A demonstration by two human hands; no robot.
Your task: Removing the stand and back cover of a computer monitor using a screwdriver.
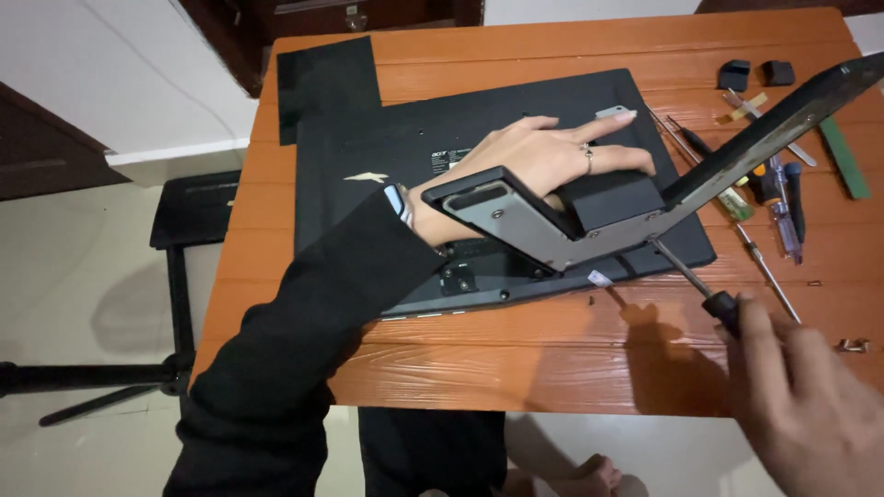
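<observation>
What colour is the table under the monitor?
The table is orange-brown with a wood-grain pattern; the head view shows it best.

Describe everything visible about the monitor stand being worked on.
The monitor stand is an angled bracket, its underside a grey metal plate with screw holes, edged in black plastic. Its long black base rises tilted toward the upper right. It sits on the face-down black monitor. The left hand rests behind it; the screwdriver in the right hand meets its lower edge.

Orange wooden table (552, 368) bears a black monitor (405, 138) and screwdrivers (783, 198).
</observation>
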